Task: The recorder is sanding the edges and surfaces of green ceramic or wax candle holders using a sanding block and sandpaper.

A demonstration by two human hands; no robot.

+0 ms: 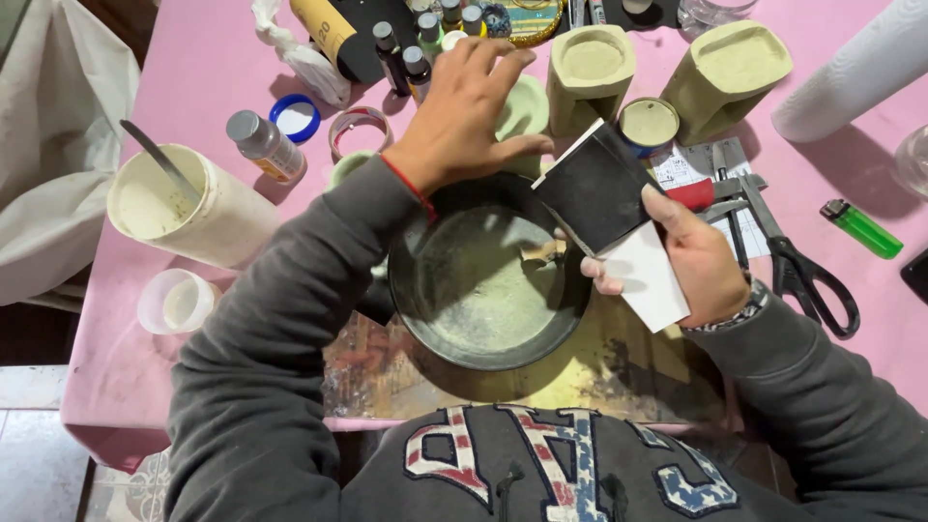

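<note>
Hands over a dusty pan on a crowded pink table

The right hand gripped a folded sandpaper sheet above the pan; the left hand lay open, fingers spread, on a pale green piece beyond the rim. Scissors lay beside; tiled floor below.

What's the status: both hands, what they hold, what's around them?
Left hand resting open on pale round piece. Right hand gripping black-and-white sanding sheet over dusty dark pan. Scissors beside right hand.
</note>
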